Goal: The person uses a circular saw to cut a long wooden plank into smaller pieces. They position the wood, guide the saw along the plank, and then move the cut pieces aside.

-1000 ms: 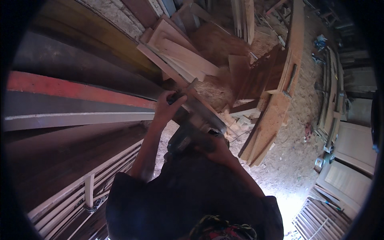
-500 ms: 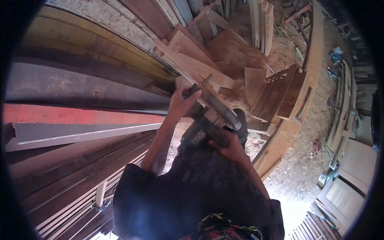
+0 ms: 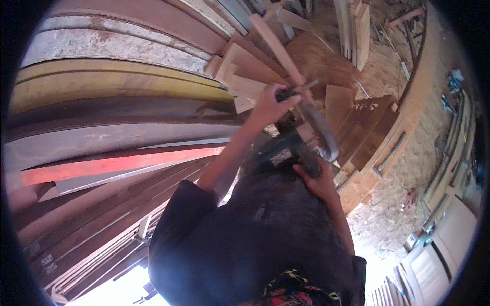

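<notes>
In front of my torso is a bulky, dark greenish tool (image 3: pixel 278 153) with a pale label, resembling a power tool; its exact kind is unclear. The fingers of my right hand (image 3: pixel 322 179) wrap round its black grip (image 3: pixel 308 161). My left hand (image 3: pixel 273 106) is farther forward, closed on a short dark handle (image 3: pixel 287 95) with a thin rod (image 3: pixel 310 85) beside it. A grey curved bar (image 3: pixel 321 127) bends down past the tool's right side. Beyond my left fingers a narrow wooden strip (image 3: pixel 278 48) slants away to the upper left; how it joins the tool is hidden.
Long boards and a red-edged beam (image 3: pixel 122 163) fill the left side. Brown boards (image 3: pixel 370 127) lean by a long curved timber (image 3: pixel 403 140) on the right. Sawdust (image 3: pixel 393 224) covers the floor, with pale panels (image 3: pixel 423 270) at lower right.
Both hands and the tool have shifted right in view as the surroundings also moved. The wooden strip's far end has swung up and right, standing steeper against the boards behind it.
</notes>
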Demonstrator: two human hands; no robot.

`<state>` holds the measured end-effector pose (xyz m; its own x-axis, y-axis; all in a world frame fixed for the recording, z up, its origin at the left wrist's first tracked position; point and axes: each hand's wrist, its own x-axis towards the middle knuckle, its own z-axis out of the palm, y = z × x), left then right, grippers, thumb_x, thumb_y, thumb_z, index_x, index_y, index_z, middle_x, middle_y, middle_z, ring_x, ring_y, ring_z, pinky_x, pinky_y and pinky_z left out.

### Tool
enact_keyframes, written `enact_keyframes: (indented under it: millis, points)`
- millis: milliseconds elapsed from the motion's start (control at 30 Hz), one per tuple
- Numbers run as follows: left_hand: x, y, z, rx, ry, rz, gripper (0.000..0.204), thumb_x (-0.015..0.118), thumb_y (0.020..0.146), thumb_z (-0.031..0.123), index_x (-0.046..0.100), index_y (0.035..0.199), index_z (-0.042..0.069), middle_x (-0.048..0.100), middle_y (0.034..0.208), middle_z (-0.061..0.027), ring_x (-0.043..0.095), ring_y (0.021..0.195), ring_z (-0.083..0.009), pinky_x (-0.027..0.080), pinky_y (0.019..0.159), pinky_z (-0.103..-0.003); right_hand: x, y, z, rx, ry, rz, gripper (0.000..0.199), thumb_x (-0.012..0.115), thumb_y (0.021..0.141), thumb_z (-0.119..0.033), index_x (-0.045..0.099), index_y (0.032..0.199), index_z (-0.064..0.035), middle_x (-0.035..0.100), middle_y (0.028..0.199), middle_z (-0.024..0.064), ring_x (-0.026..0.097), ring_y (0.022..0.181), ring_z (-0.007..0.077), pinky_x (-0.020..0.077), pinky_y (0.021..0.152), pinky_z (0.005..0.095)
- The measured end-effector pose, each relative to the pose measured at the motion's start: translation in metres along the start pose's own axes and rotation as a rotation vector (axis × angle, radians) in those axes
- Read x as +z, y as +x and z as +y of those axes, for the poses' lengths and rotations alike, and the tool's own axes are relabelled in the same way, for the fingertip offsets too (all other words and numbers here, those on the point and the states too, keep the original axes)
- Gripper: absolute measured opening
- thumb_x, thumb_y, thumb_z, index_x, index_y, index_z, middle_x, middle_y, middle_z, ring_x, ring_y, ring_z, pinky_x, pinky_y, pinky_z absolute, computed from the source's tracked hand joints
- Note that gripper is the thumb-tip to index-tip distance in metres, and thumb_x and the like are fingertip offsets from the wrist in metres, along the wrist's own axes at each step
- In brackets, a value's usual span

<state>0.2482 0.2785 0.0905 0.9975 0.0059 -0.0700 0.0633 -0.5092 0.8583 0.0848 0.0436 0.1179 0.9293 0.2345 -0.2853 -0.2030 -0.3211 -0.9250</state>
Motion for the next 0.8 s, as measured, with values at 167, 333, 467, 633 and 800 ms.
enact_keyframes:
  millis: [167,333,467,633,800]
  points:
    - [0.040,0.029,0.037,0.031,0.071,-0.146,0.075,0.085,0.081,0.056,0.071,0.120,-0.006,0.072,0.115,-0.0261,0.071,0.110,-0.0377,0.055,0.097,-0.047,-0.022,-0.003,0.011,0.119,0.142,0.079,0.045,0.088,0.093,-0.030,0.073,0.123,-0.0005,0.079,0.112,0.0129,0.074,0.107,0.0238,0.0561,0.096,0.0384]
    - [0.073,0.062,0.043,0.033,0.080,-0.337,0.070,0.082,0.080,0.056,0.072,0.114,-0.004,0.069,0.114,-0.0258,0.068,0.111,-0.0410,0.055,0.098,-0.047,-0.020,0.002,-0.002,0.251,0.215,0.233,0.037,0.089,0.092,-0.023,0.074,0.118,-0.0003,0.078,0.105,0.0073,0.071,0.099,0.0170,0.0559,0.092,0.0356]
    - [0.099,0.097,0.033,0.099,0.089,-0.539,0.072,0.085,0.082,0.057,0.072,0.118,-0.004,0.070,0.119,-0.0274,0.069,0.112,-0.0407,0.053,0.102,-0.047,-0.010,0.015,-0.022,0.343,0.281,0.385,0.035,0.088,0.093,-0.023,0.075,0.115,-0.0007,0.077,0.105,0.0070,0.070,0.099,0.0175,0.0546,0.093,0.0356]
    - [0.104,0.125,0.031,0.091,0.092,-0.686,0.068,0.083,0.083,0.055,0.073,0.115,-0.004,0.071,0.118,-0.0291,0.069,0.113,-0.0435,0.053,0.102,-0.049,0.001,0.035,-0.044,0.459,0.256,0.435,0.045,0.086,0.094,-0.025,0.071,0.128,0.0005,0.077,0.117,0.0131,0.071,0.109,0.0244,0.0544,0.100,0.0392]
    - [0.089,0.132,0.020,-0.014,0.064,-0.699,0.066,0.082,0.083,0.052,0.074,0.117,-0.004,0.072,0.118,-0.0295,0.069,0.114,-0.0435,0.054,0.102,-0.049,0.005,0.052,-0.056,0.509,0.265,0.426,0.037,0.087,0.093,-0.024,0.074,0.119,-0.0010,0.076,0.108,0.0095,0.069,0.101,0.0209,0.0527,0.094,0.0375]
